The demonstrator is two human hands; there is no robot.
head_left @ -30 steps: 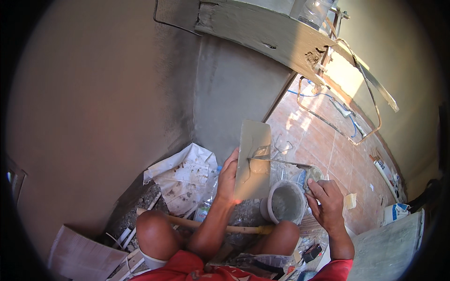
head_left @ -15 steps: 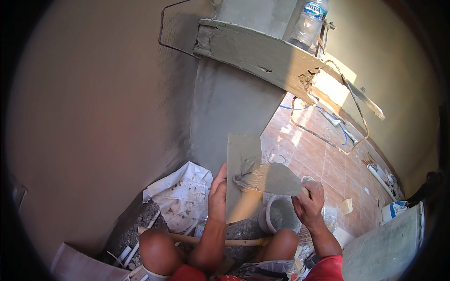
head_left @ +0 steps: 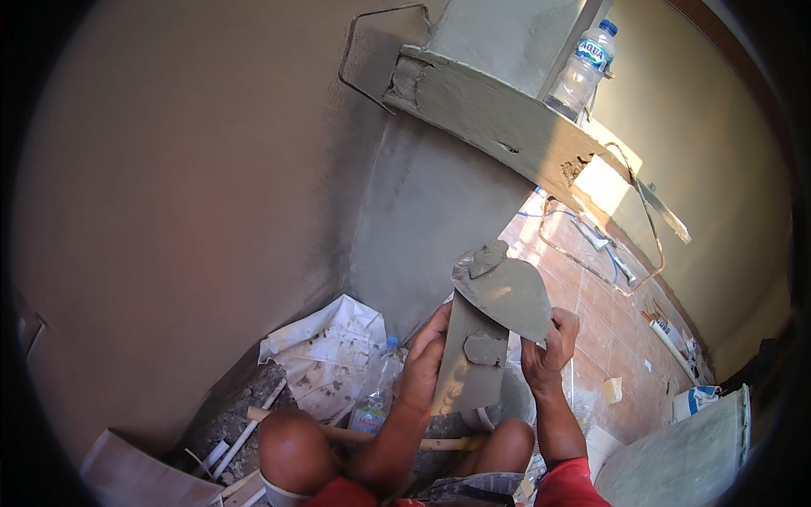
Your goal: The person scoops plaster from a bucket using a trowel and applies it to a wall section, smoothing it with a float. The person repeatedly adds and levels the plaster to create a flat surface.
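My left hand [head_left: 422, 372] is closed on the left edge of a grey, flat mortar board [head_left: 465, 384], which it holds up at a tilt. A lump of wet mortar [head_left: 486, 348] lies on the board. My right hand [head_left: 551, 353] grips a trowel, its handle mostly hidden by the fingers. The rounded trowel blade [head_left: 517, 296] covers the board's far end, and a dab of mortar [head_left: 487, 258] sits at the blade's far left tip. Beyond them stands a smooth grey plastered panel [head_left: 435, 211], under a rough-edged grey ledge [head_left: 481, 118].
Bent metal rods [head_left: 344, 63] clamp the ledge, where a plastic bottle [head_left: 581, 72] stands. Below my hands is a bucket [head_left: 517, 397]. A stained white sack [head_left: 325, 346] and another bottle [head_left: 373, 393] lie left. A grey board [head_left: 676, 456] leans at lower right.
Both hands and the board have shifted right in view. The trowel blade has moved from the board's middle to its far end, now carrying mortar at its tip. The view has turned slightly.
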